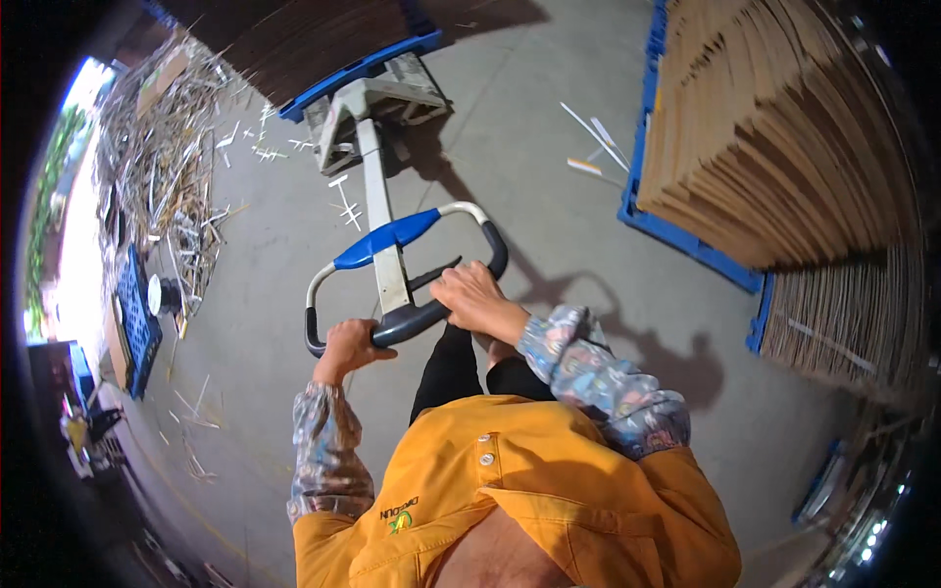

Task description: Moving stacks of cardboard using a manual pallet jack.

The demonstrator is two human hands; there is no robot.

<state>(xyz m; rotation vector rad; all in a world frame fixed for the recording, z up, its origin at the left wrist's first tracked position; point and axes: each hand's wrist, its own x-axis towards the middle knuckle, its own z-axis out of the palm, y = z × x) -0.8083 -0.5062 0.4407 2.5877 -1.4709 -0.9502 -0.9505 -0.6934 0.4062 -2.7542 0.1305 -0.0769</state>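
Observation:
Both of my hands are on the loop handle (423, 318) of a pallet jack, which has a black grip and a blue centre piece (387, 238). My left hand (351, 348) wraps round the grip's left part. Right of the middle, my right hand (473, 294) grips the same bar beside a dark lever (436, 271). From the handle a white shaft (373, 171) runs away to the white jack body (377, 106). The jack stands against a blue pallet (358, 73) bearing a stack of brown cardboard (294, 39). Its forks are hidden under the load.
At right, tall cardboard stacks (755, 137) stand on blue pallets (691, 245). A heap of paper strips (162, 147) lies far left, near a blue pallet on edge (139, 318). Loose scraps (585, 167) litter the grey floor (549, 216). Bright daylight enters at the left edge.

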